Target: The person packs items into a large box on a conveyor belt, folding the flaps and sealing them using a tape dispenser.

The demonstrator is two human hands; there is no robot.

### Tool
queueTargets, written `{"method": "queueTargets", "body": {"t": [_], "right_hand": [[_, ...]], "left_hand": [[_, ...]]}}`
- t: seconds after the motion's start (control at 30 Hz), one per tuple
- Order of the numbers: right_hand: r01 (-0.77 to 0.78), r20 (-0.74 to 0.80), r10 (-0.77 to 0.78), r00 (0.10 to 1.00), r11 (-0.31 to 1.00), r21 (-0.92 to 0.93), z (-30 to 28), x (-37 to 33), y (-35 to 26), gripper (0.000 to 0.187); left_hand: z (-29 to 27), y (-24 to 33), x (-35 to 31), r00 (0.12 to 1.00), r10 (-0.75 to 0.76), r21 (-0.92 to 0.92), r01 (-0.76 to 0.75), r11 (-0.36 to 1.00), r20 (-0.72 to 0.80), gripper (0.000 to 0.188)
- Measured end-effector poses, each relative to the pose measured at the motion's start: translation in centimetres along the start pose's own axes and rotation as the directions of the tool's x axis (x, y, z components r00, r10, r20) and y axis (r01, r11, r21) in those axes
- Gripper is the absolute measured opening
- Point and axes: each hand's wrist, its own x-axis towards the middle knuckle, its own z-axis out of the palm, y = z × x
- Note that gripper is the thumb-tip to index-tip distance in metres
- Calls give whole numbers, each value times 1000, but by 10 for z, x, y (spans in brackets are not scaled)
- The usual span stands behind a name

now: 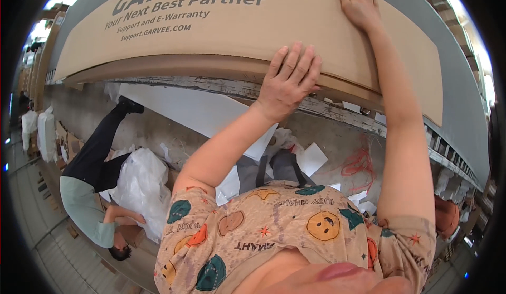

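Note:
A long, flat brown cardboard box (pixel 221 35) with dark printing lies across a grey work surface in front of me. My left hand (pixel 290 80) rests on its near edge right of the middle, fingers stretched over the top face and slightly apart. Farther out and to the right, my right hand (pixel 361 6) lies flat near the far edge of the same cardboard, arm extended. Neither hand is wrapped round anything. Along the near side, a narrow gap shows below the upper cardboard layer; what is inside cannot be seen.
A worn metal rail (pixel 337 110) runs under the box's near side. White sheets (pixel 184 107), scraps and tangled red strapping (pixel 359 162) lie on the floor below. At left, another person (pixel 87 199) bends beside a white plastic bag (pixel 139 188). An orange-brown object (pixel 445 217) stands at right.

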Motion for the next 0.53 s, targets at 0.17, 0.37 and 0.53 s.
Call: {"method": "queueTargets", "body": {"t": [0.17,0.37,0.53], "right_hand": [[-123,256,103,961,990,63,-3,50,-16,55],[-78,336,-7,942,968,240,-40,47,-24,46],[-143,260,79,962,961,238,-2,46,-24,58]], "left_hand": [[12,3,-6,993,-98,-54,95,994,-59,43],[-13,-4,-17,995,-70,-7,69,998,-77,43],[-24,6,44,922,176,-29,-177,984,344,76]]}}
